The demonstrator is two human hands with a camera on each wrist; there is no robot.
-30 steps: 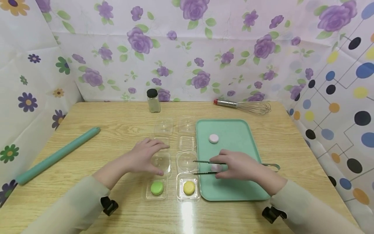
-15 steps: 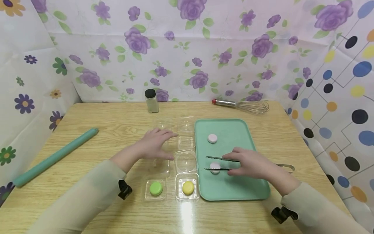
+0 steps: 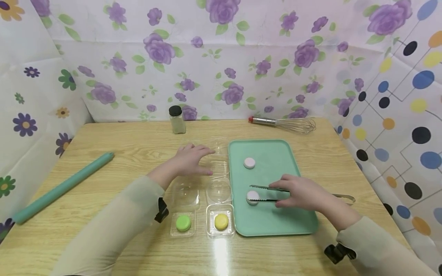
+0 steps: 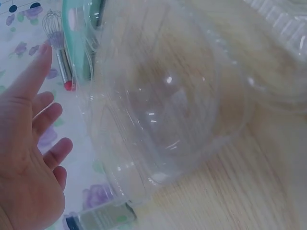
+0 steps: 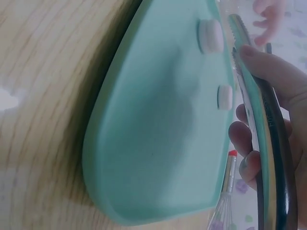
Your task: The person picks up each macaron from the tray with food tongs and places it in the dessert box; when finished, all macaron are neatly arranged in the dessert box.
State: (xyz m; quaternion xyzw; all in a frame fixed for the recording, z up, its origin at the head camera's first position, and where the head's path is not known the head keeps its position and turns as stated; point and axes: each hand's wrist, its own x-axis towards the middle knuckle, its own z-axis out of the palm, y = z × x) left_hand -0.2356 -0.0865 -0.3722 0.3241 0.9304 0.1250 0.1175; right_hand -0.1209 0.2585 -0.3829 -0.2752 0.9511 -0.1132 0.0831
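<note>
The green tray (image 3: 276,224) has open room along its near edge. The left hand (image 3: 188,160) has wide grip, the right hand (image 3: 304,193) holds tongs (image 5: 279,153). One clear box (image 3: 211,231) contains a yellow macaron (image 3: 221,221); pale macarons (image 3: 249,163) (two) lie near the tray's left edge.

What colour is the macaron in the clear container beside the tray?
The macaron is yellow; the head view shows it best.
</note>
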